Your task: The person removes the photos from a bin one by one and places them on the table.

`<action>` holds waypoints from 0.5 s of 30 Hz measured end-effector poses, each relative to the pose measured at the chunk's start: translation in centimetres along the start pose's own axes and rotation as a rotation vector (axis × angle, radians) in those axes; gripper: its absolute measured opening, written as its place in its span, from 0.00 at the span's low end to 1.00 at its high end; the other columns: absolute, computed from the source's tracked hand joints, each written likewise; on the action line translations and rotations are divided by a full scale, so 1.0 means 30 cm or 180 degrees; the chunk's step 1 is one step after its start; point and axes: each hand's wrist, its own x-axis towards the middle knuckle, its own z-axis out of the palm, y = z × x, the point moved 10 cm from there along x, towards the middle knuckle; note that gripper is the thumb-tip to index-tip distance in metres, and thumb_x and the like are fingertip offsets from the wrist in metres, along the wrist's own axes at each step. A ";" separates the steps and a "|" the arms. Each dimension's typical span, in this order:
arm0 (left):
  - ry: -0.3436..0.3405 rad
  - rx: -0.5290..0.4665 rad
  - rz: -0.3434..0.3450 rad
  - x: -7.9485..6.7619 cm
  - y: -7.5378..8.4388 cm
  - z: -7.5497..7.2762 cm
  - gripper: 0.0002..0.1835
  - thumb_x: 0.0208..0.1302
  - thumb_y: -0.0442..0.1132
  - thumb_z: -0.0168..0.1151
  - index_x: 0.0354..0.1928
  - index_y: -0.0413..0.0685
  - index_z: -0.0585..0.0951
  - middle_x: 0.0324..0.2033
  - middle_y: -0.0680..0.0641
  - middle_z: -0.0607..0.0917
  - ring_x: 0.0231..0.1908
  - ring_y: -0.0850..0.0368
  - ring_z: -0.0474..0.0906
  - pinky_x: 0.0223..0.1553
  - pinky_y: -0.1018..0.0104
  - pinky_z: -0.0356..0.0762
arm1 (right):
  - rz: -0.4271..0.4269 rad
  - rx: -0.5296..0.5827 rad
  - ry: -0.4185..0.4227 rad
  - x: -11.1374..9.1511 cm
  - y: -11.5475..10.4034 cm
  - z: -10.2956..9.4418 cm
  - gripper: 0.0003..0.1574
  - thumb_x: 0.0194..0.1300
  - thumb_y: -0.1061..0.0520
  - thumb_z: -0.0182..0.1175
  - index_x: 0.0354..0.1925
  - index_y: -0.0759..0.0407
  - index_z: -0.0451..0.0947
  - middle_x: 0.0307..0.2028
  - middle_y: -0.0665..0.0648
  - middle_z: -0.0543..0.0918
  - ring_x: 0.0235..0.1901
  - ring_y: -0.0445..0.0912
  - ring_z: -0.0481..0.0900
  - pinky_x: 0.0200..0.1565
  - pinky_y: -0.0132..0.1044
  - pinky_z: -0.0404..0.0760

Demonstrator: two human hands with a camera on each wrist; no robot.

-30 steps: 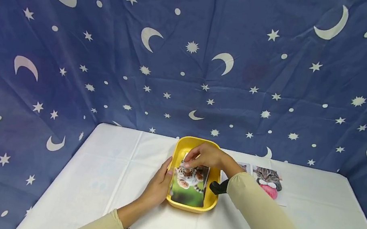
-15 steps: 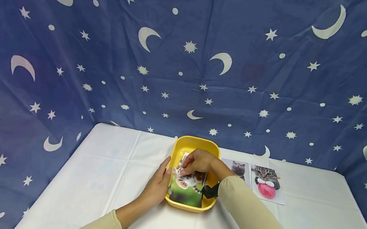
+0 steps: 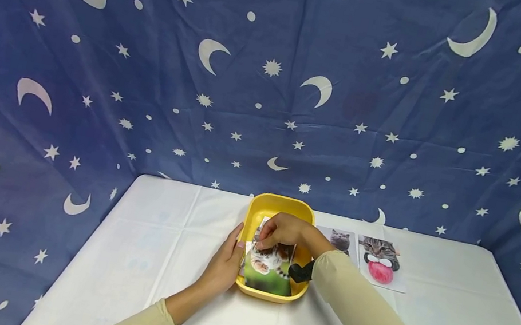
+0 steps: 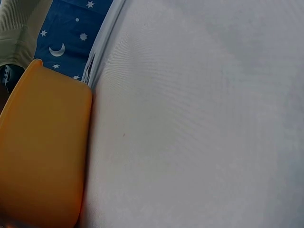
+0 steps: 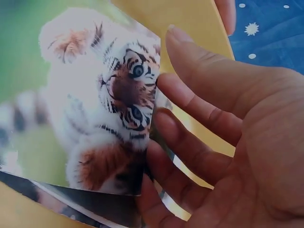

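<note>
Starry blue cloth [image 3: 248, 85] backs the white table [image 3: 143, 235] beneath the tub [image 3: 281, 206].

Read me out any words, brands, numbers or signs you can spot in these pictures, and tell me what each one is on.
No readable words, brands, numbers or signs.
Dark wrist device in the left wrist view: a pale mark, too small to tell whether it is lettering.
Tiger photo and yellow tray: no lettering that I can make out.
Blue cloth: printed stars, moons and dots, no letters visible.
</note>
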 end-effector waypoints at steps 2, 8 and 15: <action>-0.0004 0.0024 0.0033 0.000 0.003 0.003 0.29 0.84 0.42 0.38 0.82 0.51 0.51 0.78 0.38 0.60 0.77 0.38 0.55 0.77 0.37 0.52 | 0.0002 0.0121 -0.0034 -0.007 -0.002 0.000 0.09 0.61 0.56 0.74 0.37 0.60 0.86 0.26 0.50 0.85 0.20 0.43 0.76 0.27 0.36 0.81; -0.0008 0.0053 0.0038 -0.001 -0.001 0.006 0.29 0.84 0.42 0.38 0.82 0.51 0.51 0.75 0.36 0.64 0.65 0.36 0.71 0.68 0.39 0.66 | 0.0067 0.0458 -0.0204 -0.031 -0.012 0.007 0.10 0.63 0.61 0.71 0.42 0.63 0.85 0.31 0.56 0.89 0.17 0.44 0.73 0.23 0.35 0.76; 0.0017 0.0063 -0.0025 0.001 -0.007 0.001 0.29 0.84 0.43 0.39 0.82 0.52 0.52 0.78 0.39 0.61 0.77 0.39 0.55 0.77 0.38 0.51 | -0.0055 0.0298 -0.0223 -0.065 -0.025 -0.001 0.16 0.65 0.63 0.68 0.52 0.62 0.85 0.40 0.54 0.90 0.24 0.42 0.73 0.28 0.32 0.75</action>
